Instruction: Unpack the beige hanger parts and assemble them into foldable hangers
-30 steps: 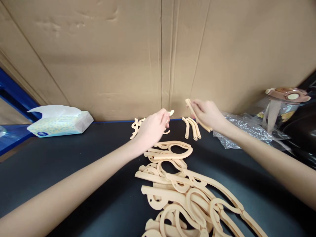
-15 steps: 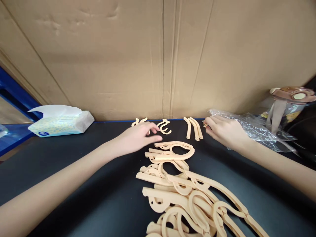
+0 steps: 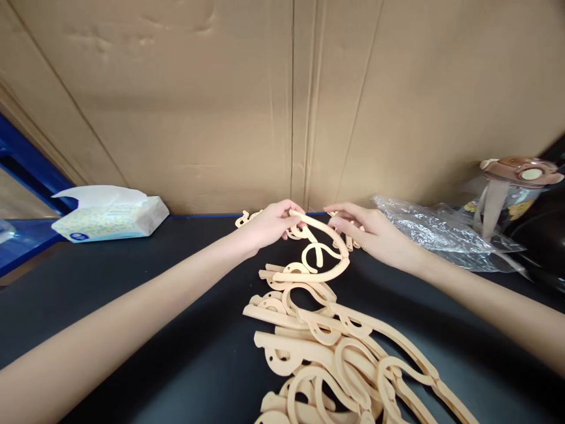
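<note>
left hand [image 3: 269, 225] pinches the top end of a curved beige hanger piece [image 3: 324, 250], thumb + fingertips narrow on it; right hand [image 3: 368, 231] has its fingers closed on the other side. piece is tilted up at the far end of the pile of like pieces [image 3: 335, 347] on the black table [image 3: 132, 330], its lower edge seemingly resting on the pile. risk: thin plastic could flex or snap if the hands pull apart, or it snags a neighbour & drags it. small hooks [image 3: 243, 219] and plastic bag [image 3: 435, 232] sit near, easy to knock.
</note>
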A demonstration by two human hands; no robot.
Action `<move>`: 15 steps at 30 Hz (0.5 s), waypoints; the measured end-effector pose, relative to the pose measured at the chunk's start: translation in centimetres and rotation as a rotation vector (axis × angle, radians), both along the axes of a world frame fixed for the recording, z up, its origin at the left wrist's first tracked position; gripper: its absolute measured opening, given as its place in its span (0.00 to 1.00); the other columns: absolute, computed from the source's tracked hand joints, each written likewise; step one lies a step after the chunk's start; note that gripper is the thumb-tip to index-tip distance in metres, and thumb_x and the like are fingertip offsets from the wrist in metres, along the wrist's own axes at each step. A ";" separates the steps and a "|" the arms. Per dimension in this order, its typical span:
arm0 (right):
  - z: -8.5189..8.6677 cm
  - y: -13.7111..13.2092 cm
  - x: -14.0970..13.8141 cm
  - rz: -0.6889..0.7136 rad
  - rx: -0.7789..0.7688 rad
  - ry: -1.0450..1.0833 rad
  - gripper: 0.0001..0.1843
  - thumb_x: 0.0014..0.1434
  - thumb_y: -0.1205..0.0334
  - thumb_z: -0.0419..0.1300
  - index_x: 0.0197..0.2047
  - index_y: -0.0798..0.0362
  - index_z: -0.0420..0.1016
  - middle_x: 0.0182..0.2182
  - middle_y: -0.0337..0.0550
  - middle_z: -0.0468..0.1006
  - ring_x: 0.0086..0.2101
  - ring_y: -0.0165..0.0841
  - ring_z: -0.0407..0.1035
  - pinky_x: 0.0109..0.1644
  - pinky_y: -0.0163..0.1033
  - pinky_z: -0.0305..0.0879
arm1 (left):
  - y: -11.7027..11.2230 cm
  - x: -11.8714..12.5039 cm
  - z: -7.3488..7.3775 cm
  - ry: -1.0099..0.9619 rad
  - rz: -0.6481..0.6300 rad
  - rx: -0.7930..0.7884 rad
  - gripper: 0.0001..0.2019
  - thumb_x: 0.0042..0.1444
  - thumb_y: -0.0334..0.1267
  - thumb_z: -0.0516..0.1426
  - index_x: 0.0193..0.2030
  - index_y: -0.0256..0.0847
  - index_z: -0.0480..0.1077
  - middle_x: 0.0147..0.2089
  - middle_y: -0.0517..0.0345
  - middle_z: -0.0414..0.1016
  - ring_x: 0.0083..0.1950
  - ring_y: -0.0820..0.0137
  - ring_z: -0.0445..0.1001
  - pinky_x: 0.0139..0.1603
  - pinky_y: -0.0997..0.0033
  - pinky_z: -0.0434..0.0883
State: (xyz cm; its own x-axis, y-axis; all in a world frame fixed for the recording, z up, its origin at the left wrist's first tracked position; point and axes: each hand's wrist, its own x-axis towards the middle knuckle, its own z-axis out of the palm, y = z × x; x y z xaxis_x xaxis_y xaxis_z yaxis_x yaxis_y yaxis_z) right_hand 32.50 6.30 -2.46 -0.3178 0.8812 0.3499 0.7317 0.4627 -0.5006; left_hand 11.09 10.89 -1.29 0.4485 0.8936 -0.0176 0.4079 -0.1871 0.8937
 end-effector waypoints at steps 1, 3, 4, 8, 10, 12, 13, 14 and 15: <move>0.4 0.4 -0.7 0.013 0.006 0.032 0.18 0.63 0.53 0.52 0.52 0.52 0.69 0.37 0.41 0.79 0.29 0.30 0.72 0.34 0.34 0.66 | 0.0 0.3 0.3 -0.048 0.064 0.014 0.07 0.58 0.34 0.54 0.42 0.39 0.68 0.33 0.61 0.74 0.26 0.78 0.64 0.28 0.79 0.61; 1.1 1.3 -1.4 -0.003 0.049 0.006 0.16 0.62 0.56 0.53 0.50 0.53 0.71 0.36 0.41 0.80 0.30 0.30 0.71 0.35 0.35 0.65 | 0.2 0.7 0.8 -0.104 0.163 0.035 0.07 0.58 0.35 0.54 0.42 0.38 0.69 0.26 0.64 0.69 0.23 0.79 0.60 0.24 0.79 0.58; 1.4 1.7 -1.6 -0.033 0.092 -0.054 0.16 0.62 0.58 0.53 0.50 0.53 0.71 0.36 0.41 0.80 0.30 0.30 0.71 0.34 0.35 0.64 | 0.3 0.7 0.9 -0.122 0.181 0.029 0.07 0.59 0.37 0.55 0.41 0.37 0.70 0.24 0.64 0.66 0.22 0.79 0.59 0.23 0.78 0.57; 2.0 2.5 -2.1 -0.151 0.374 -0.485 0.15 0.64 0.62 0.48 0.50 0.54 0.71 0.37 0.46 0.79 0.33 0.34 0.71 0.27 0.35 0.52 | 0.6 0.6 1.4 -0.166 0.132 -0.051 0.13 0.61 0.42 0.53 0.30 0.35 0.70 0.21 0.64 0.62 0.19 0.80 0.57 0.20 0.77 0.54; 2.1 2.5 -2.8 -0.123 0.446 -0.687 0.15 0.65 0.66 0.45 0.47 0.57 0.71 0.34 0.50 0.79 0.33 0.37 0.71 0.25 0.36 0.47 | 0.3 0.8 1.4 -0.172 0.113 -0.054 0.16 0.63 0.44 0.50 0.28 0.36 0.67 0.21 0.64 0.63 0.17 0.81 0.54 0.19 0.77 0.52; 2.0 2.5 -3.5 -0.090 0.426 -0.783 0.15 0.63 0.71 0.44 0.45 0.61 0.70 0.30 0.52 0.78 0.30 0.37 0.71 0.24 0.37 0.44 | -0.2 1.1 1.2 -0.128 0.106 0.014 0.18 0.64 0.45 0.48 0.26 0.37 0.64 0.20 0.63 0.64 0.16 0.80 0.54 0.19 0.77 0.51; 2.0 2.6 -3.7 -0.093 0.401 -0.780 0.14 0.62 0.73 0.45 0.45 0.62 0.69 0.28 0.52 0.78 0.28 0.37 0.71 0.24 0.37 0.44 | -0.4 1.2 1.1 -0.093 0.109 0.076 0.19 0.64 0.46 0.46 0.26 0.37 0.63 0.20 0.62 0.64 0.17 0.79 0.55 0.20 0.76 0.52; 2.0 2.9 -3.9 -0.091 0.360 -0.744 0.14 0.60 0.74 0.45 0.44 0.62 0.69 0.27 0.51 0.78 0.26 0.36 0.70 0.24 0.37 0.45 | -0.6 1.3 1.0 -0.044 0.113 0.165 0.20 0.65 0.46 0.46 0.25 0.38 0.62 0.20 0.62 0.64 0.18 0.78 0.58 0.21 0.75 0.55; 2.0 3.2 -3.9 -0.074 0.295 -0.673 0.12 0.60 0.73 0.46 0.41 0.61 0.70 0.25 0.50 0.77 0.24 0.35 0.69 0.24 0.36 0.46 | -0.8 1.2 0.8 0.017 0.122 0.273 0.19 0.65 0.46 0.45 0.25 0.39 0.62 0.20 0.61 0.64 0.19 0.76 0.60 0.24 0.75 0.57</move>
State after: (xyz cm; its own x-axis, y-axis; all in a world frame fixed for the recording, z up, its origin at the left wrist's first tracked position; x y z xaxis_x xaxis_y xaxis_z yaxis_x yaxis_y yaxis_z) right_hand 28.65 9.47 -0.45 -0.4908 0.8082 0.3254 0.8710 0.4464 0.2051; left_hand 12.24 10.14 -0.49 0.3395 0.9135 0.2242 0.4562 -0.3684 0.8100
